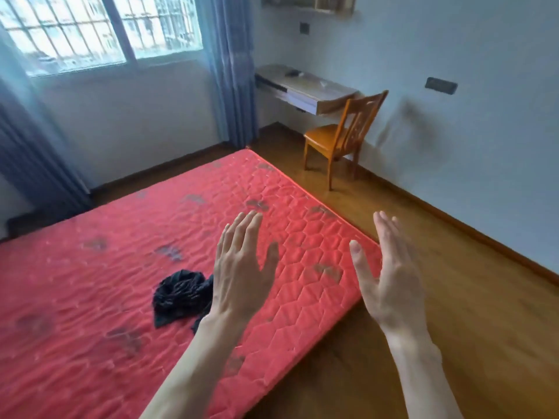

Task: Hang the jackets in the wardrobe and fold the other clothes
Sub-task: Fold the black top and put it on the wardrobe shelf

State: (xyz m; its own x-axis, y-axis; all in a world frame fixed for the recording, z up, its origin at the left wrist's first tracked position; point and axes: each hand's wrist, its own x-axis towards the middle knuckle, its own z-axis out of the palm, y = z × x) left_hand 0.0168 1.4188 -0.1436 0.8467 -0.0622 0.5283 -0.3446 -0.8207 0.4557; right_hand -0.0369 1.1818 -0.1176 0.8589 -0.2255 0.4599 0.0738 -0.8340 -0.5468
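Both hands are held up flat with straight fingers, holding nothing: the left hand (242,267) and right hand (390,273). A crumpled black garment (180,294) lies on the red mattress (90,297), just beside the left wrist.

Single view, head-worn wide-angle camera. It looks forward and down from standing height over the near right corner of the red quilted mattress (151,252), which fills the lower left of the frame. Both bare forearms enter from the bottom edge, so the camera sits close above them. Heading is toward the far corner of the room: barred window (99,28) upper left, orange wooden chair (341,137) and wall-mounted wooden table (305,86) upper centre. Straight edges bow near the borders. Horizon tilts. No second view.
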